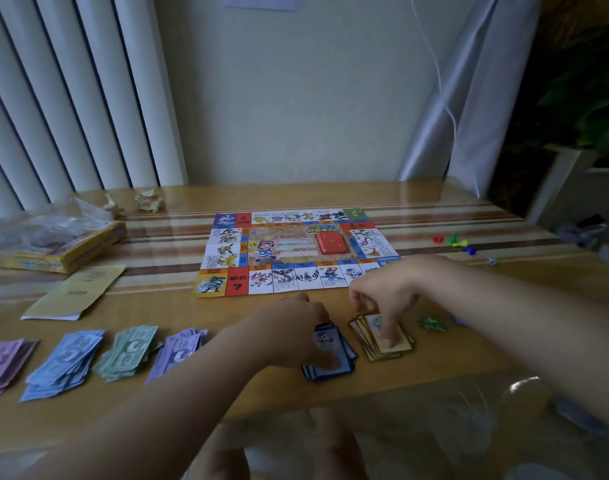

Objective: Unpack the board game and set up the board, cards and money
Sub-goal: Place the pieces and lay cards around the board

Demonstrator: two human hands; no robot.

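**Both hands on the card stacks, just in front of the board**

The left hand (296, 332) sits on the blue cards (341, 367), fingers curled over the stack's far edge and thumb on the top card, gripping it. Just to its right, the right hand (382, 299) points its fingers down at the yellow cards (396, 348), one fingertip pressing the top card and the thumb held clear. Both stacks lie on the tabletop (452, 344) between the person and the near edge of the board (296, 252), each loosely fanned.

Counting it up: two card stacks under the hands, and one red deck (331, 243) on the board's middle. There are four money piles in a row to the left: purple (1, 365), blue (65, 363), green (131, 351) and lilac (181, 351). Four pawns sit to the right of the board, red (437, 240), green (453, 237), yellow (461, 242) and blue (471, 251), with one die (492, 261) near them.

The board lies flat and open, a rectangle ringed with coloured squares of cartoon creatures around a tan centre panel. The blue cards have dark blue borders; the yellow ones are pale with a gold edge.

At the far left are the yellow box (60, 251) and a folded leaflet (74, 292).
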